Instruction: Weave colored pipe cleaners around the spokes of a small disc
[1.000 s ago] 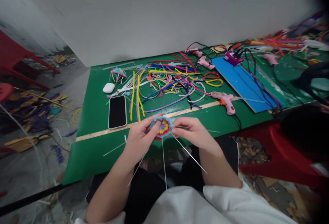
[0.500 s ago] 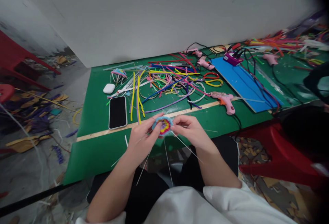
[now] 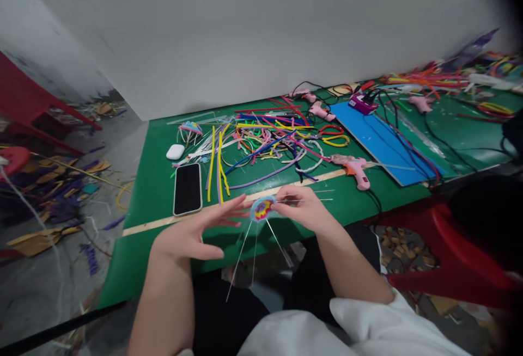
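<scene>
Pinched in my right hand [image 3: 295, 204] is a small round disc woven from pipe cleaners [image 3: 262, 210], with light blue, pink and yellow rings. Thin stiff wires stick out of it, some pointing down toward my lap and others to the right behind my fingers. My left hand [image 3: 204, 232] is open just left of the disc, thumb and fingers spread, holding nothing. Its fingertips come close to the disc's edge; whether they touch it I cannot tell.
Loose pipe cleaners [image 3: 261, 141] lie heaped at the back of the green table [image 3: 155, 258]. A phone [image 3: 187, 189], a white case [image 3: 175, 152] and a small woven piece [image 3: 190, 130] are on the left. A pink glue gun [image 3: 354, 169], yellow-handled scissors [image 3: 335, 140] and a blue board [image 3: 379, 143] sit rightward.
My left hand has let go of the disc, opened and moved left. My right hand keeps hold of the disc, which has tilted. The camera view has shifted slightly.
</scene>
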A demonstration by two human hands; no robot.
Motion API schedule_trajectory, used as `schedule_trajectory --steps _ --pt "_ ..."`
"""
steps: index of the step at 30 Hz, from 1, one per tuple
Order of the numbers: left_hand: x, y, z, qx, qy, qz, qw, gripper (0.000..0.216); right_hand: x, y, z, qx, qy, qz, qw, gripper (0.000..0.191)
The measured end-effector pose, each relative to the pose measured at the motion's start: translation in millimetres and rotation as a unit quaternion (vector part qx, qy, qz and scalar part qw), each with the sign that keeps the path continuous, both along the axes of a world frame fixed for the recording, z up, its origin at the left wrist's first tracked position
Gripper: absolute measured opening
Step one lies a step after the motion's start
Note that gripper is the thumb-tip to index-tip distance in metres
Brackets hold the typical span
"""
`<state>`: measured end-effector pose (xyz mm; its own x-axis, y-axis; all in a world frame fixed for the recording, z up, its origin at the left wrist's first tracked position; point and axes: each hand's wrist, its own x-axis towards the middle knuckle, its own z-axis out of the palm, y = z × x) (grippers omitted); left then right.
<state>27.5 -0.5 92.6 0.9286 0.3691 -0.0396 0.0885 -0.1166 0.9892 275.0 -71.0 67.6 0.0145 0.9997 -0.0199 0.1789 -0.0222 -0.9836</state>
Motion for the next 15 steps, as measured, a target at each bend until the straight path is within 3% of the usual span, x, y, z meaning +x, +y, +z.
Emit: schedule_trajectory --steps 2,5,9,15 --pt "-6.9 8.0 -3.2 -0.033 -0.015 -0.008 0.999 0.076 3.8 5.1 -0.2 -0.003 -0.028 0.02 0.999 0.017" --pt "6.7 5.5 -7.1 -0.022 0.012 0.03 0.999 0.075 7.2 14.3 -1.5 0.002 -0.074 0.059 0.995 0.016" --pt "46.3 -9.8 -16.3 0.037 0.055 0.174 0.982 0.055 8.0 27.8 -2.5 0.038 -0.16 0.11 0.98 0.012" --pt "73.2 -10.7 -39.1 -0.021 0.061 0.317 0.946 0.033 4.7 46.9 -3.8 0.057 -0.261 0.134 0.954 0.015"
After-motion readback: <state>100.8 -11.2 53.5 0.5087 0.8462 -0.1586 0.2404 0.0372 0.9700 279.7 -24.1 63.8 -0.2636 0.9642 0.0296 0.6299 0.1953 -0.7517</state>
